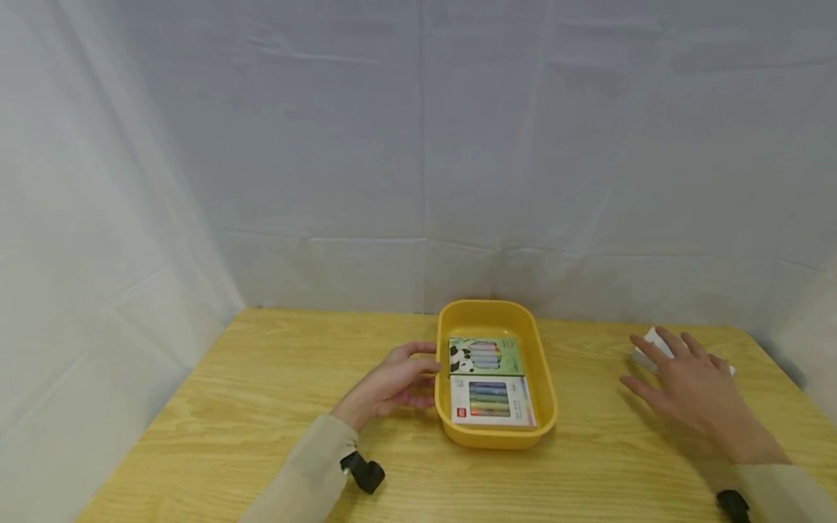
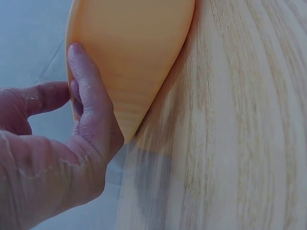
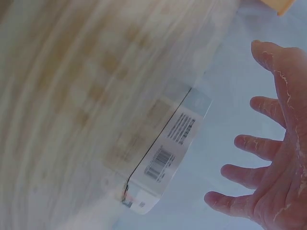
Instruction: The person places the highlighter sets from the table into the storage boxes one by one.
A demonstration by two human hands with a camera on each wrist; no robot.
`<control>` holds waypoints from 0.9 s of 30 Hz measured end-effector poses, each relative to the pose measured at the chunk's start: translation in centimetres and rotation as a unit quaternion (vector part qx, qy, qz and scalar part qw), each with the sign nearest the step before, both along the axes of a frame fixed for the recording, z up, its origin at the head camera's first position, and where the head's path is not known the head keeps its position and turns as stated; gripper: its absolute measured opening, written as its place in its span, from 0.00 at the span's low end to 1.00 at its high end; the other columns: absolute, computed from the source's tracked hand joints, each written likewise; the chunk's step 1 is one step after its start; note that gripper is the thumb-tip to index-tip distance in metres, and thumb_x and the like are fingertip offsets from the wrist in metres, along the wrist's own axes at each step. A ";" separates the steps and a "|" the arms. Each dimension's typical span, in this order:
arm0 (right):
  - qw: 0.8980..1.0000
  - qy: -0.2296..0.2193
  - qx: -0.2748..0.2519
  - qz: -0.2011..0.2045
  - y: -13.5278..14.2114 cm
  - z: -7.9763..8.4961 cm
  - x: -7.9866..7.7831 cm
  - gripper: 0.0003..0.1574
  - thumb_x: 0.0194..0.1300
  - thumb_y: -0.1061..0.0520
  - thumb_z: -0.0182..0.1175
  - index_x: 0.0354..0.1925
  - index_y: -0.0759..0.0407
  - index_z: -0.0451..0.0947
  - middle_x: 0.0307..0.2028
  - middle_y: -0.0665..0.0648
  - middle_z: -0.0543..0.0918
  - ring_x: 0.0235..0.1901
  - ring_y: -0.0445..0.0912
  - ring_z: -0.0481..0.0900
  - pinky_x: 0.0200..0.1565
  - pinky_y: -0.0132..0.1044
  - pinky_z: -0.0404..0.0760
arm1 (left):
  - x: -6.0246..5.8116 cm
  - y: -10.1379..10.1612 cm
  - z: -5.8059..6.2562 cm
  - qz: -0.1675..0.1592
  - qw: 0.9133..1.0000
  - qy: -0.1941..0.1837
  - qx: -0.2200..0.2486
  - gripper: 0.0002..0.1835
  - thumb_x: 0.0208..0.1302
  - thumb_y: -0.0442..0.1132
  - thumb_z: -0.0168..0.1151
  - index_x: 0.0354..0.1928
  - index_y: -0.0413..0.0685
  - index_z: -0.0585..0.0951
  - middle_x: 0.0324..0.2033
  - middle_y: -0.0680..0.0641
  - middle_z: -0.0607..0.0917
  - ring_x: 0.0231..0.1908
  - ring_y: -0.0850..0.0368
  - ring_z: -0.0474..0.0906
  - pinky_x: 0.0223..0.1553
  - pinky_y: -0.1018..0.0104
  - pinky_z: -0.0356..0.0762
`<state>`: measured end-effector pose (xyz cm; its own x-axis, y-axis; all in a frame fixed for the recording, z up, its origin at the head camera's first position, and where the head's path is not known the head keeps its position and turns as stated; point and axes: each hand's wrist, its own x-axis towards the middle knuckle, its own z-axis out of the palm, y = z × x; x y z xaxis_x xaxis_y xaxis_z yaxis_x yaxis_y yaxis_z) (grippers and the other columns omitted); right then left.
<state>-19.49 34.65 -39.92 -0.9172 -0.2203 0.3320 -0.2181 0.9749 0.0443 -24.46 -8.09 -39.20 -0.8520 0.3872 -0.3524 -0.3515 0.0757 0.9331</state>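
A yellow plastic basket (image 1: 546, 396) stands on the wooden table, holding two flat window boxes. The far one is a green box (image 1: 484, 356) with a panda picture, the near one a white box (image 1: 493, 402) showing coloured sticks. My left hand (image 1: 402, 381) is at the basket's left side; the left wrist view shows bent fingers (image 2: 91, 86) along the outer wall and a fingertip at the rim, gripping it. Over at the right, my right hand (image 1: 696, 385) hovers with fingers spread above a small white carton (image 3: 165, 151). Barcodes are printed on the carton's side. The hand partly hides it in the head view.
The wooden table (image 1: 275, 407) extends to both sides, with a pale cloth wall (image 1: 366, 181) behind its back edge. The basket's far end is close to that cloth. A small black device (image 1: 362, 472) is strapped at the left sleeve cuff.
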 end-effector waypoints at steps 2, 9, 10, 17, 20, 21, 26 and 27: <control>1.000 -0.006 0.001 -0.005 0.4 0.0 0.0 0.44 0.57 0.28 0.55 0.64 0.50 0.69 0.62 0.70 0.67 0.55 0.74 0.65 0.34 0.74 0.69 | 0.0 0.0 -0.1 -0.001 1.000 0.000 0.001 0.29 0.64 0.38 0.55 0.67 0.45 0.61 0.53 0.37 0.76 0.41 0.53 0.79 0.30 0.64 0.82; 1.000 -0.002 -0.006 -0.013 1.6 -0.2 -0.1 0.44 0.56 0.29 0.58 0.63 0.52 0.68 0.62 0.68 0.67 0.55 0.73 0.65 0.35 0.74 0.69 | 0.1 -0.1 -0.2 -0.004 1.000 -0.002 0.006 0.29 0.64 0.38 0.54 0.66 0.45 0.61 0.53 0.37 0.76 0.40 0.53 0.79 0.31 0.64 0.82; 1.000 -0.004 -0.008 -0.016 1.8 -0.2 -0.1 0.45 0.57 0.29 0.57 0.63 0.52 0.68 0.62 0.68 0.67 0.55 0.73 0.65 0.35 0.73 0.69 | 0.1 -0.1 -0.1 -0.004 1.000 -0.002 0.005 0.29 0.64 0.38 0.55 0.66 0.45 0.61 0.53 0.37 0.76 0.40 0.53 0.78 0.31 0.64 0.83; 0.997 -0.061 -0.004 -0.056 3.1 0.2 -0.6 0.49 0.60 0.25 0.49 0.67 0.53 0.63 0.63 0.72 0.63 0.56 0.75 0.61 0.40 0.77 0.64 | 0.1 0.1 -0.1 0.000 1.000 -0.001 0.002 0.29 0.63 0.38 0.55 0.65 0.46 0.62 0.51 0.39 0.77 0.39 0.54 0.78 0.30 0.64 0.82; 0.994 -0.080 0.008 -0.070 3.5 0.4 -0.8 0.50 0.60 0.23 0.47 0.68 0.52 0.61 0.63 0.74 0.61 0.56 0.77 0.59 0.41 0.78 0.63 | 0.1 0.1 -0.1 0.001 1.000 -0.001 0.002 0.29 0.63 0.38 0.55 0.66 0.46 0.62 0.51 0.39 0.77 0.39 0.53 0.78 0.30 0.64 0.82; 0.994 -0.081 0.009 -0.071 3.6 0.4 -0.8 0.50 0.60 0.23 0.47 0.68 0.52 0.61 0.63 0.75 0.61 0.56 0.77 0.60 0.40 0.78 0.63 | 0.1 0.1 -0.1 0.001 1.000 -0.001 0.003 0.29 0.63 0.38 0.55 0.66 0.46 0.62 0.52 0.38 0.77 0.39 0.53 0.78 0.30 0.64 0.82; 0.996 -0.062 0.024 -0.054 4.5 0.3 -0.9 0.49 0.59 0.25 0.50 0.67 0.52 0.64 0.61 0.76 0.64 0.54 0.76 0.64 0.35 0.74 0.69 | 0.1 0.1 -0.1 0.000 1.000 -0.001 0.004 0.28 0.63 0.38 0.55 0.65 0.46 0.62 0.52 0.38 0.77 0.38 0.54 0.78 0.30 0.64 0.82; 0.996 -0.062 0.028 -0.051 4.6 0.3 -0.9 0.49 0.59 0.25 0.50 0.67 0.53 0.64 0.61 0.76 0.64 0.54 0.76 0.65 0.34 0.73 0.70 | 0.1 0.1 -0.1 0.000 1.000 0.000 0.005 0.28 0.63 0.38 0.55 0.65 0.46 0.62 0.52 0.38 0.77 0.38 0.54 0.78 0.30 0.64 0.82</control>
